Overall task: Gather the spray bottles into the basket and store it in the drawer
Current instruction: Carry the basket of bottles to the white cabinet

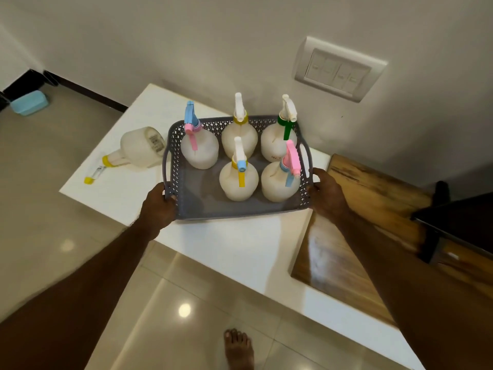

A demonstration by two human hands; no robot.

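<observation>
White counter (248, 244): grey basket (202, 206), toppled spray bottle (133, 152) beside it.

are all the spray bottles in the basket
No, five stand in the basket, but a sixth bottle lies on its side on the white table beside it.

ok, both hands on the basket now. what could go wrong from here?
1. One spray bottle lies on its side on the white table, outside the grey basket. Storing now would likely leave it behind.
2. Five upright bottles stand loose, with the near-left corner bare. A tilt could slide or topple them.
3. The left hand and right hand grip near corners only, so the far end may dip.
</observation>
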